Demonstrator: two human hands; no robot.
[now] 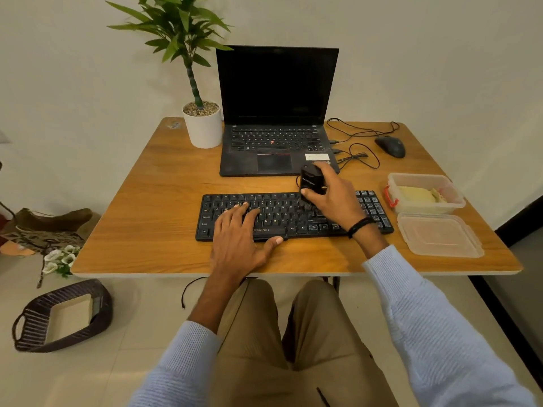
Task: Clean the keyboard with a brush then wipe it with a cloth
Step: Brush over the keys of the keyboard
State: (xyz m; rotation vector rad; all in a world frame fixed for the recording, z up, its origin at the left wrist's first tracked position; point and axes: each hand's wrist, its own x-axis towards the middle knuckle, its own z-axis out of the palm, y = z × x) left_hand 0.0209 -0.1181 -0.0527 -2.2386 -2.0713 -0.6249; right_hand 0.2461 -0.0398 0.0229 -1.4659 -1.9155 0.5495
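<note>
Nearest me, at the table edge: the left hand lies flat on the left half of the keyboard. Fingers are straight and spread over the keys, thumb at the front edge. I read this as bracing, so the board does not slide under the brushing.

The keyboard sits square to the near edge, mid-table, within reach of both hands.

Right hand: fingers and thumb are curled round the black body of the brush. It is held upright, bristles down on the keys right of centre. An upright hold likely gets the bristles between the keys. Judgement: brushing step in hand; number pad side apparently not yet reached.

Right of the keyboard: an open box with a yellowish folded cloth inside, untouched, and its lid just in front. Placed close for the wipe to follow.

Behind: a laptop, open with a dark screen. A mouse lies far right with a loose cable, well apart from the work. A plant pot stands far left.
</note>
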